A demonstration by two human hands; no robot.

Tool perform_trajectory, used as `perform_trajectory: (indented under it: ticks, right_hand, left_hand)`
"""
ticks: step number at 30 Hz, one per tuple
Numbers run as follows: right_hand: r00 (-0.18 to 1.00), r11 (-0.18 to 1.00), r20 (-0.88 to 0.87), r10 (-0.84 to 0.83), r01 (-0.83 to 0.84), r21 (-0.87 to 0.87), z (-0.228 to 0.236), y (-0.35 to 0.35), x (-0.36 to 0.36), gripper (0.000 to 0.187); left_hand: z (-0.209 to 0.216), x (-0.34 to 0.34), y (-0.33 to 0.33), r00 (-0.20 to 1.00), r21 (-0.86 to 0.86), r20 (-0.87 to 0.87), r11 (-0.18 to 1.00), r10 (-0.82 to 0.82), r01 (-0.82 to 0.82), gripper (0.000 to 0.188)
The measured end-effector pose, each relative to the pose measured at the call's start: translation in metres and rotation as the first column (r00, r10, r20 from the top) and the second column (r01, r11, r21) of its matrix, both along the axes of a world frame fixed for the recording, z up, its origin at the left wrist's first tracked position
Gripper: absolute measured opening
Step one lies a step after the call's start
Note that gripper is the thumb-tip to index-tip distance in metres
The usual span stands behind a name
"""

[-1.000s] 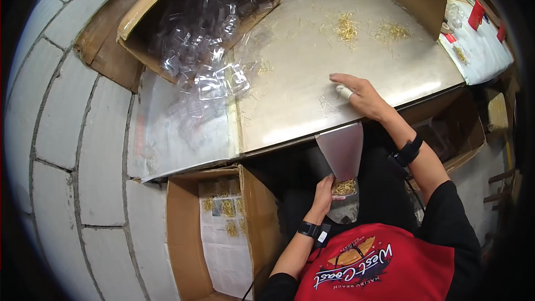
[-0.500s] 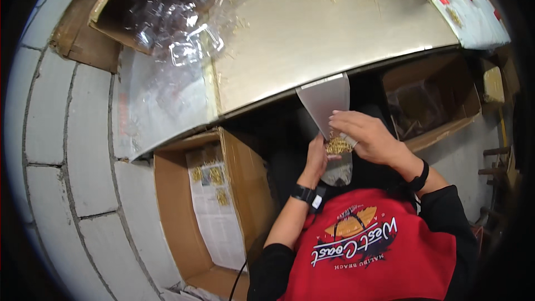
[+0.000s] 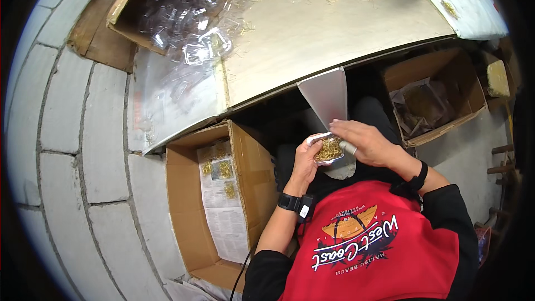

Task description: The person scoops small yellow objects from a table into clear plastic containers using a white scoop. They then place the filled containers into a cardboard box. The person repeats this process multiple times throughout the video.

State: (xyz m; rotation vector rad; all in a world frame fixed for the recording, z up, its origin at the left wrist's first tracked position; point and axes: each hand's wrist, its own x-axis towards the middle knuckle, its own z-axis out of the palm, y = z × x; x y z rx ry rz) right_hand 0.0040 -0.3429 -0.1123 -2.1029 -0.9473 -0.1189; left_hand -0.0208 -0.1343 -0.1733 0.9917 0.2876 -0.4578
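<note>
Clear tray (image 3: 327, 149) of gold pieces, gripped by left hand (image 3: 305, 163).
Below the metal chute (image 3: 326, 97), it is best kept level while pressed by the right hand (image 3: 365, 142).

Glossy clear plastic tray (image 3: 327, 147) of shiny brass-coloured metal bits, pinched between fingers; just beyond the fingertips, a smooth matt grey metal chute (image 3: 326, 96) under a brushed metal tabletop (image 3: 334, 28); matt brown cardboard boxes (image 3: 195, 212) alongside.

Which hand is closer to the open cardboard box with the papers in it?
The left hand is nearer; the cardboard box sits just to its left. The right hand is farther off, on the small tray's other side.
</note>
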Motion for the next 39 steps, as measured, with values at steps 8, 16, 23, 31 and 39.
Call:
perform_trajectory:
  ticks: [8,16,23,31,39]
  right_hand:
    - [0.967,0.957,0.204,0.155,-0.096,-0.272,0.029,0.032,-0.001,0.06]
    - [0.99,0.996,0.141,0.019,-0.03,0.082,0.075,0.051,0.011,0.054]
    - [0.997,0.998,-0.044,-0.06,0.061,0.012,0.05,0.057,0.007,0.049]
    - [0.984,0.979,-0.166,-0.065,0.032,-0.199,0.029,0.052,0.01,0.047]
    - [0.981,0.938,-0.192,0.022,-0.086,-0.335,0.028,0.071,0.009,0.036]
  left_hand:
    - [0.062,0.003,0.008,0.98,0.005,0.099,0.985,0.171,-0.172,0.032]
    - [0.116,-0.007,0.053,0.959,0.07,0.142,0.964,0.246,-0.257,0.04]
    - [0.143,-0.041,0.161,0.873,0.343,0.288,0.809,0.394,-0.478,0.036]
    - [0.036,-0.118,0.317,0.456,0.539,0.294,0.249,0.84,-0.805,0.03]
    - [-0.078,-0.141,0.35,0.315,0.508,0.05,0.248,0.948,-0.825,0.018]
